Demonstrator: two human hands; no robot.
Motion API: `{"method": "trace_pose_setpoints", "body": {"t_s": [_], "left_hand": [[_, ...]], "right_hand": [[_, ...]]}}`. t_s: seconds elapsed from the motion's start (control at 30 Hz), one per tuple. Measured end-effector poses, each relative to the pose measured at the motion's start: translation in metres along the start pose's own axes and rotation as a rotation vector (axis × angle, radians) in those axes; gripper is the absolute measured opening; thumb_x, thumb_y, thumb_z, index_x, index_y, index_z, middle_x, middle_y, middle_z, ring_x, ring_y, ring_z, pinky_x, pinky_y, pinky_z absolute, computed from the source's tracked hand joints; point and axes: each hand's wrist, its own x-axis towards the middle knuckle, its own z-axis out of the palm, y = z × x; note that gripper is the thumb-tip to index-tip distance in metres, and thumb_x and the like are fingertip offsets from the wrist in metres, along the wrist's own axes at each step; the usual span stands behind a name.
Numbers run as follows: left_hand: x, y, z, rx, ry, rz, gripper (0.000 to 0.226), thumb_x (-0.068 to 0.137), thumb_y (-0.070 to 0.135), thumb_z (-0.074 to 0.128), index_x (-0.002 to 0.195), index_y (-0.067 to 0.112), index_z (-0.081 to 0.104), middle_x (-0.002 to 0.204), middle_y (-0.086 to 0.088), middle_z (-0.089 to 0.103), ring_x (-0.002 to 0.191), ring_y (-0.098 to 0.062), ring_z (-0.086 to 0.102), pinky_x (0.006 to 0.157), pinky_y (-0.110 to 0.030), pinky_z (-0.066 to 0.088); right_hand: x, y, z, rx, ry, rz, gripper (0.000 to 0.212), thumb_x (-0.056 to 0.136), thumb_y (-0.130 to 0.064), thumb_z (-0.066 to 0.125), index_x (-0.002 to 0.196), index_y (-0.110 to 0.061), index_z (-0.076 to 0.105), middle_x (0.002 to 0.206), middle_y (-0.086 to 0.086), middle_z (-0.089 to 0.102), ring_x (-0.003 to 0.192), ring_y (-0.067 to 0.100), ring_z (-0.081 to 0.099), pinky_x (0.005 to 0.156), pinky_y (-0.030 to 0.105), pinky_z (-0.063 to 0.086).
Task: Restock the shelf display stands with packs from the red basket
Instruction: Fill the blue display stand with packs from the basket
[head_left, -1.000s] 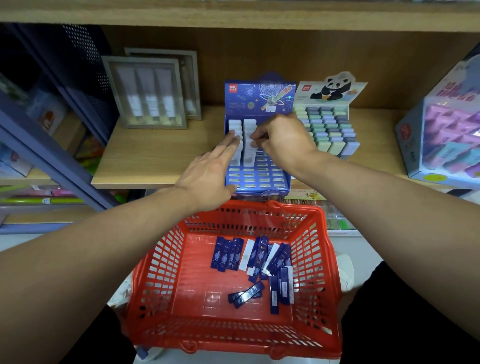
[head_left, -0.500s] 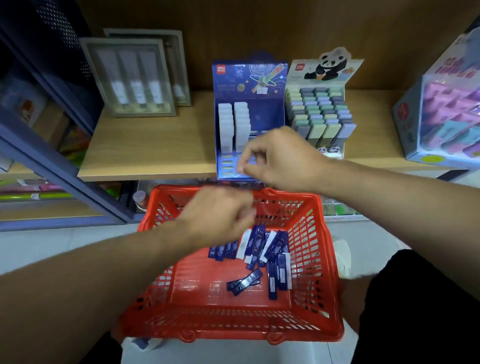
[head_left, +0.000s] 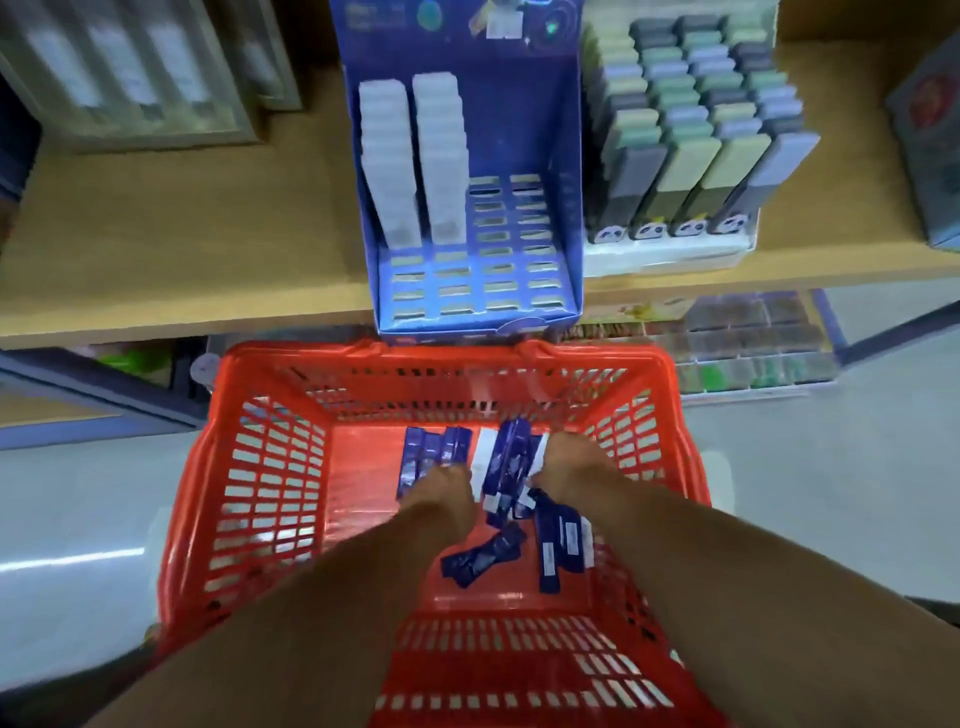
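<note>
Both hands, a second ago up at the blue stand (head_left: 475, 208), are now down in the basket (head_left: 249, 467), left hand (head_left: 441, 493) and right hand (head_left: 571, 462) among the packs (head_left: 498, 462).

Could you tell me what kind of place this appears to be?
Most likely a stationery shop aisle. A wooden shelf carries retail display stands: a blue stand partly filled with white packs and a panda-themed stand of pastel items. A red shopping basket holds more stock.
</note>
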Motion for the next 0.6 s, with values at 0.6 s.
{"method": "trace_pose_setpoints", "body": {"t_s": [0.6], "left_hand": [[0.047, 0.025, 0.018, -0.053, 0.005, -0.204, 0.034, 0.095, 0.009, 0.052, 0.128, 0.004, 0.056, 0.124, -0.016, 0.064, 0.112, -0.030, 0.064, 0.091, -0.038, 0.057]], "right_hand": [[0.014, 0.003, 0.016, -0.216, 0.231, -0.024, 0.056, 0.089, -0.021, 0.072, 0.133, -0.012, 0.038, 0.111, 0.008, 0.069, 0.098, 0.028, 0.069, 0.068, 0.034, 0.044]]}}
